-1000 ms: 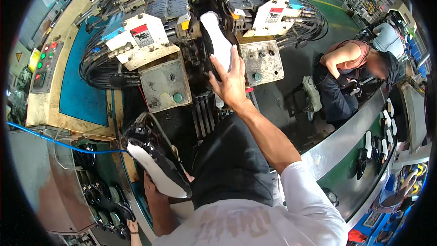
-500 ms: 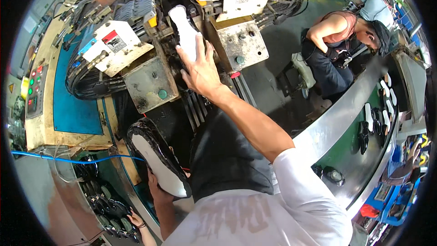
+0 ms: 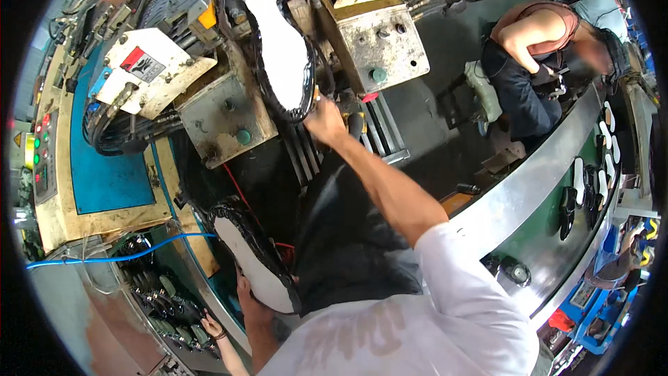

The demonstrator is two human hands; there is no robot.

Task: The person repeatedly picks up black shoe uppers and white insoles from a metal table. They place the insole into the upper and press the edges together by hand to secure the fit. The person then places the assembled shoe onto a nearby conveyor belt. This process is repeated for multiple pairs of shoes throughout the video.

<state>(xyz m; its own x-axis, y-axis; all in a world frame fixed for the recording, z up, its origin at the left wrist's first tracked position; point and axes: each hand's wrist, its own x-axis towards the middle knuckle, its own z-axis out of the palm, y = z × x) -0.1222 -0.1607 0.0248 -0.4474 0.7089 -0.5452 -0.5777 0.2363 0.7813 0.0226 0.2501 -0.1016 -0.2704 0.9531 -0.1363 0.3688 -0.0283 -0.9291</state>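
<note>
A black glossy shoe upper with a white sole-shaped board (image 3: 284, 52) sits bottom up between the machine's two control boxes. My right hand (image 3: 325, 122) is at the right of its near end, with the fingers partly hidden beside the black edge. Lower left, my left hand (image 3: 245, 292) grips a second black shoe upper, whose white bottom board (image 3: 252, 264) faces up. Its fingers are mostly hidden under the shoe, which is held beside my dark trousers.
Metal control boxes (image 3: 379, 49) with buttons flank the shoe. A button panel (image 3: 45, 150) stands at far left, and a blue hose (image 3: 153, 249) crosses below. Another person's hand (image 3: 211, 325) reaches over racked black shoes. At right, a seated person (image 3: 529, 63) works beside a metal ledge (image 3: 529, 181).
My right hand has slid off the white board to the near end's right side, uncovering the board. The left hand still holds its shoe, slightly lower in view. The view has shifted.
</note>
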